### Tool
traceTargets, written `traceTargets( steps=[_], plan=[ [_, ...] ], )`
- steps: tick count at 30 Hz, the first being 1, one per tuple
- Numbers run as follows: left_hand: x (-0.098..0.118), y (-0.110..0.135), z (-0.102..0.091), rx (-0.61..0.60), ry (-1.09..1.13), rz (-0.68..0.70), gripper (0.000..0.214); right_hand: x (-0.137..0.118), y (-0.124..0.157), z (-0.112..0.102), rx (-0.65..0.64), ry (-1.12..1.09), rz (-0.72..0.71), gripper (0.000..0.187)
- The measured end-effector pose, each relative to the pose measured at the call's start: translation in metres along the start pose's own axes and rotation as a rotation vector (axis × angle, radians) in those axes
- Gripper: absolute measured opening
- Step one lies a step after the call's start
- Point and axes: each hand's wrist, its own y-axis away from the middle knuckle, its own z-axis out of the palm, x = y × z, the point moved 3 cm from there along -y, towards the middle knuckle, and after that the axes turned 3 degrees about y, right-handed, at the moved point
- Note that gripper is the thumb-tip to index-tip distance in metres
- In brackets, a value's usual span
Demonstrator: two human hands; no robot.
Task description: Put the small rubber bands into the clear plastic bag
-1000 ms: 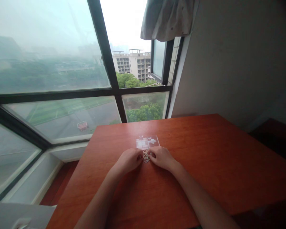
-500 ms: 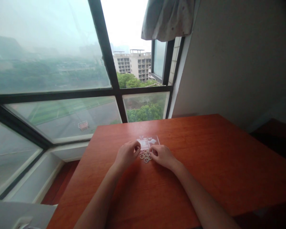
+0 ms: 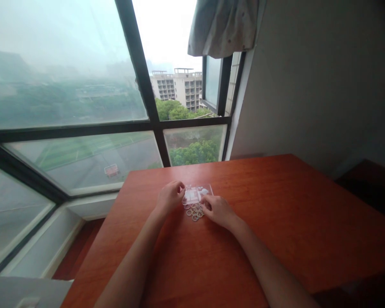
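A clear, flat plastic piece, perhaps a box or lid (image 3: pixel 192 196), lies on the table with whitish shapes showing in it. Just in front of it is a small heap of several pale rings (image 3: pixel 194 213), with a pinkish one near the left. My left hand (image 3: pixel 170 197) is at the plastic's left edge, thumb and fingers curled together in a pinch. By the right side of the rings, my right hand (image 3: pixel 218 209) has its fingers closed too, over the plastic's near right corner. What either pinch holds is too small to make out.
The reddish-brown wooden table (image 3: pixel 269 205) stretches widely to the right. Its far edge meets a dark-framed window (image 3: pixel 192 124), with one pane swung outward. A grey curtain (image 3: pixel 223 30) hangs above, beside a plain wall (image 3: pixel 308 85).
My left hand has moved slightly up and left, away from the rings, toward the plastic's far left corner. The right hand stays nearly in place. The view has shifted a little.
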Motion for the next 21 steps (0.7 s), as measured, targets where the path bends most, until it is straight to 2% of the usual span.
traceTargets(
  steps=[6, 14, 21],
  plan=[
    [-0.002, 0.011, -0.009, -0.012, 0.048, 0.01, 0.017, 0.001, 0.0, 0.0, 0.017, -0.005, -0.009, 0.006],
    [0.006, 0.03, -0.007, -0.086, 0.153, 0.075, 0.012, 0.007, -0.004, -0.002, 0.079, -0.12, -0.033, 0.006],
    [0.013, 0.035, -0.007, -0.14, 0.181, 0.114, 0.011, 0.006, -0.017, -0.01, 0.122, -0.143, -0.063, 0.008]
  ],
)
